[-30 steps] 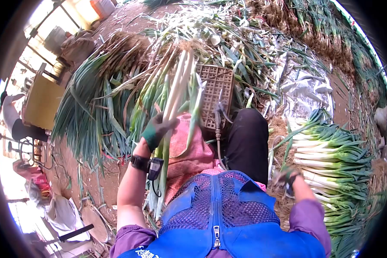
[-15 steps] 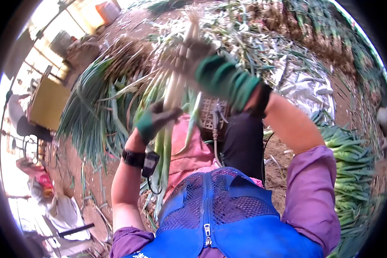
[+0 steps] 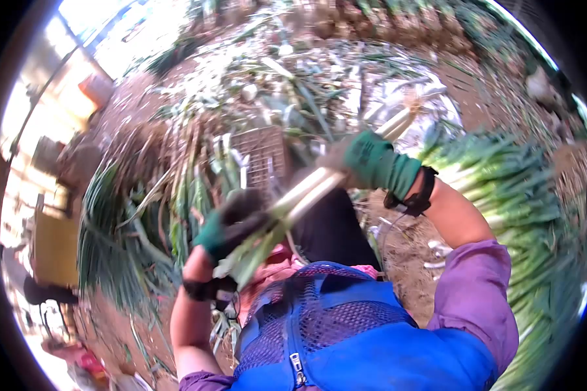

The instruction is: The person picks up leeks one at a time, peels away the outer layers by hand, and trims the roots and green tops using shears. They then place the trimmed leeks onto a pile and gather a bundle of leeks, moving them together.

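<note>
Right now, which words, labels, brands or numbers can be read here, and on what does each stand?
No text is readable.
Gloves on the right hand and left hand: too blurred to tell.
Green onions they grip, blue mesh vest: no print.

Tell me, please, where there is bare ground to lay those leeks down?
For the leeks, the only mostly bare soil lies between your dark trouser leg and the stacked pile on the right. The leaf heap on the left, the crate and the littered ground beyond are crowded.
</note>
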{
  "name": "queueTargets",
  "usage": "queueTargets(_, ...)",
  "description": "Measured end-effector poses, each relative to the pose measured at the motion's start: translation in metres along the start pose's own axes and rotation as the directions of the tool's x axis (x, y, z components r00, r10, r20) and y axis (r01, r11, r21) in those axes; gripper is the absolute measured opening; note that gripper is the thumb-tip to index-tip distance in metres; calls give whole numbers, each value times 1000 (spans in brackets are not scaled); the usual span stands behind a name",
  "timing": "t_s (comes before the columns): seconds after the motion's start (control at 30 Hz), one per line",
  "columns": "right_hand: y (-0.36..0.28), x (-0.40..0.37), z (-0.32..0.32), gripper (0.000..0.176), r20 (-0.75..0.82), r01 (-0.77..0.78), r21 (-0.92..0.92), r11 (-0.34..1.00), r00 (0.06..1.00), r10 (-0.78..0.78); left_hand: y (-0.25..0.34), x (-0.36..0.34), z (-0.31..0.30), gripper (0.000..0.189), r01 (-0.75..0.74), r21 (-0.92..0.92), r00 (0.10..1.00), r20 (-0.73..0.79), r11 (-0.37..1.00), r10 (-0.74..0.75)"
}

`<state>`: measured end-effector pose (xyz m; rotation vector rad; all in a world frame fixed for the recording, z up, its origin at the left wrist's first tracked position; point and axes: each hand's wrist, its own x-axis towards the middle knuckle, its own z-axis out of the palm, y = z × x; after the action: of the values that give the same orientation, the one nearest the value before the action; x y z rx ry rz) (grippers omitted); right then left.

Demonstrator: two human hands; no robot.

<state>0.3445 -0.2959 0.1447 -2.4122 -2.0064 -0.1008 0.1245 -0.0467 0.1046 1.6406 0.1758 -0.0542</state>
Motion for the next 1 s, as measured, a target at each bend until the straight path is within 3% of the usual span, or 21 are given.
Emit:
queueTargets(0.03,19,-27,-6,25,-1,-111,10,994,994,111,5,0,-6,44,-76,-12,994,-80,997,74)
queueTargets(0.1,54,-105,-3,35,-309,-245,93,965,914,262,-7,6,-31,41,-174,-51,951,-269,983,155)
queueTargets(0.13,63,-147,-6,41,-365,-394,147,907,831,420,-6,8,-42,40,-182,13,929,-327,983,176)
queueTargets(0.17,74,-187,0,38,-423,-519,246,818,702,573,-6,9,-52,39,-187,78,899,-387,979,203)
queueTargets(0.23,70,-258,-5,36,-428,-586,608,536,327,843,-24,16,-75,38,-74,79,892,-441,994,101)
queueTargets(0.27,77,-298,8,34,-462,-466,741,483,168,871,-36,22,-79,39,-59,24,902,-427,998,63)
queueTargets(0.3,72,-330,10,30,-392,-342,861,376,22,920,-52,28,-78,39,-40,-30,909,-416,999,24)
queueTargets(0.33,66,-362,11,25,-312,-177,941,288,-124,942,-68,33,-72,39,-2,-123,910,-412,992,-49)
queueTargets(0.37,69,-394,25,21,-449,-235,888,396,-247,859,-97,43,-82,38,76,-127,929,-351,989,-116)
queueTargets(0.43,67,-471,59,19,-469,-99,874,476,-431,771,-126,54,-61,37,202,-140,932,-276,969,-234)
queueTargets(0.5,39,-521,76,24,-527,-547,819,172,-602,600,-147,63,-41,37,413,-144,888,-156,899,-432)
queueTargets(0.53,12,-510,62,38,-415,-580,787,-208,-749,517,-156,68,-29,38,472,-94,873,-89,877,-479)
queueTargets(0.57,8,-538,83,51,-303,-517,781,-350,-804,511,-172,69,-17,32,458,-94,885,-51,884,-464)
queueTargets(0.6,-5,-560,109,55,-309,-518,710,-477,-838,450,-186,71,-10,31,474,-78,879,-15,877,-476)
queueTargets(0.63,-11,-611,158,59,-226,-507,597,-622,-850,476,-196,73,-5,31,488,-36,873,15,872,-488)
queueTargets(0.67,-22,-643,192,60,-136,-509,531,-677,-841,524,-207,75,-1,31,501,-2,865,34,865,-501)
queueTargets(0.7,-33,-650,211,59,-65,-401,570,-717,-892,447,-218,75,3,30,506,41,860,49,862,-507)
queueTargets(0.77,-49,-646,235,53,-212,-434,594,-677,-897,388,-236,81,7,30,496,142,858,72,857,-509)
queueTargets(0.87,-60,-638,244,58,-98,-396,516,-760,-908,407,-261,85,8,29,448,311,861,101,838,-498)
queueTargets(0.9,-66,-633,245,61,-19,-388,505,-771,-898,439,-267,84,6,29,415,376,868,111,829,-485)
queueTargets(1.0,-73,-621,247,64,19,-413,405,-816,-888,459,-287,87,-1,28,205,614,895,197,762,-400)
